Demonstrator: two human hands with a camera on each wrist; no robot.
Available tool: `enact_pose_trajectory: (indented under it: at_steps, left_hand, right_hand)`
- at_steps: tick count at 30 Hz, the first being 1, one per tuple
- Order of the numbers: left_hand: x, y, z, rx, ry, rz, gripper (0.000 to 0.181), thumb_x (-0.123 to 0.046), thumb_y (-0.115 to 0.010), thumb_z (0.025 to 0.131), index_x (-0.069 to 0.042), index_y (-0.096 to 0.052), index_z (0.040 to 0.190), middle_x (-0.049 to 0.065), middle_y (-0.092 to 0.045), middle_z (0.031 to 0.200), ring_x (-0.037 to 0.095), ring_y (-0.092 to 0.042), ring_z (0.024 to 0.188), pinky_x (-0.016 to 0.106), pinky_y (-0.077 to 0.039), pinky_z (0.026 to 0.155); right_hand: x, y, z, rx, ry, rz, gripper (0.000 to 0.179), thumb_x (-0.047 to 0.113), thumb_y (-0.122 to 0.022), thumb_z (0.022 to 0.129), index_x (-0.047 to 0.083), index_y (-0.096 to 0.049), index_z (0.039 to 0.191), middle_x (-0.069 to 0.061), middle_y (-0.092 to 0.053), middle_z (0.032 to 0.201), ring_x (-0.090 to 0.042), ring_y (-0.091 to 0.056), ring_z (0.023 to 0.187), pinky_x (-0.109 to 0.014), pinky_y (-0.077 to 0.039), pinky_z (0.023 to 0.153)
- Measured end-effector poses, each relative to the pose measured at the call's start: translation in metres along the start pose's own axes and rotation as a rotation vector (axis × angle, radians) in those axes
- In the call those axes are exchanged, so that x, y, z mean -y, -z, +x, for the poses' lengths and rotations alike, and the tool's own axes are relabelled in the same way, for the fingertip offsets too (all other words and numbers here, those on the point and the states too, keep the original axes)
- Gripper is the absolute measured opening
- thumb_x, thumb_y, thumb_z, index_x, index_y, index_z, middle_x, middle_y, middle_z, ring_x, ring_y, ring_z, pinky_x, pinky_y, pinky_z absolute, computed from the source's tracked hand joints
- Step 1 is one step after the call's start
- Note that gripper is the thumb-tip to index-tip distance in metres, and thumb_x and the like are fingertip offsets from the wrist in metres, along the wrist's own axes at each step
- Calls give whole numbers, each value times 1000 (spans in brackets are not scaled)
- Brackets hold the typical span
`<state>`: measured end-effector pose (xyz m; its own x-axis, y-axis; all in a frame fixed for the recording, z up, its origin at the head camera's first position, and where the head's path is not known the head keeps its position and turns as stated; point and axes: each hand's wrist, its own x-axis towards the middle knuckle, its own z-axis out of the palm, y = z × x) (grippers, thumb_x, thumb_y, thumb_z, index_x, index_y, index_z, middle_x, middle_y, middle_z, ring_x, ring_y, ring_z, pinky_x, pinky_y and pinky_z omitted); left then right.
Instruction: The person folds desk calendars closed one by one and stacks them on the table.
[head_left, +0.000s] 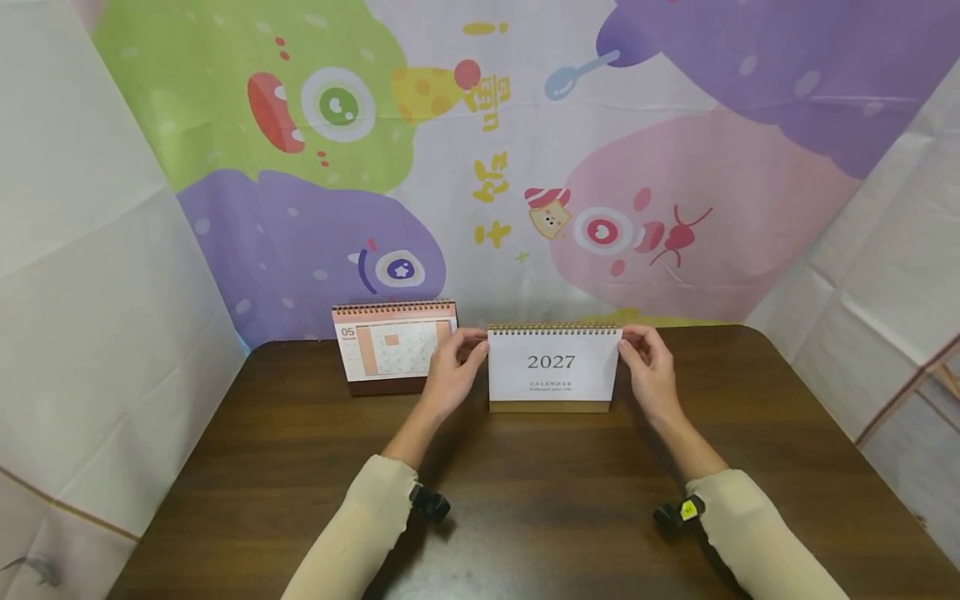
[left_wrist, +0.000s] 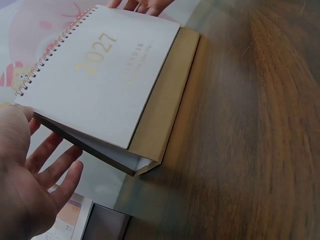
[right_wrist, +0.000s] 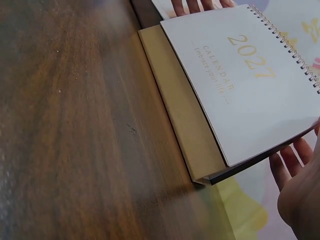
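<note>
A white spiral-bound desk calendar (head_left: 552, 371) marked 2027 stands upright on its gold-brown base in the middle of the table. My left hand (head_left: 452, 371) grips its upper left corner, thumb at the front edge and the other fingers reaching behind. On the opposite side, my right hand (head_left: 652, 375) holds the upper right corner the same way. In the left wrist view, the fingers (left_wrist: 52, 172) spread behind the tent-shaped calendar's side. The right wrist view shows the cover (right_wrist: 245, 90) lying flat against the stand, with the right fingers (right_wrist: 290, 162) behind its edge.
A second desk calendar (head_left: 397, 346), pink with a 05 page, stands to the left, partly behind my left hand. The dark wooden table (head_left: 540, 500) ends at a cartoon-printed cloth (head_left: 465, 167) at the back. White cloth walls (head_left: 97, 250) flank both sides.
</note>
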<state>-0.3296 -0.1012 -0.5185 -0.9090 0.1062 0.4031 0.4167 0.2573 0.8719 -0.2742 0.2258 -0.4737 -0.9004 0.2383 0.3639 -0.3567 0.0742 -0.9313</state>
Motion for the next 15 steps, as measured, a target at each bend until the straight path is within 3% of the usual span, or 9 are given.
enact_pose_trajectory:
  at_steps: [6, 15]
  left_hand:
    - [13, 1, -3, 7, -11, -15, 31, -45, -72, 110, -23, -77, 130, 5, -81, 124, 27, -78, 109, 46, -62, 99]
    - [25, 6, -12, 21, -47, -15, 30, -51, -75, 108, -28, -78, 127, 0, -80, 119, 19, -80, 101, 34, -63, 90]
  right_hand:
    - [1, 1, -2, 7, 19, -11, 21, -7, -60, 108, -17, -63, 126, 22, -67, 103, 1, -63, 102, -10, -54, 93]
    - [3, 4, -8, 43, 29, -11, 23, -6, -59, 109, -20, -60, 128, 20, -67, 100, 2, -63, 97, -11, -54, 89]
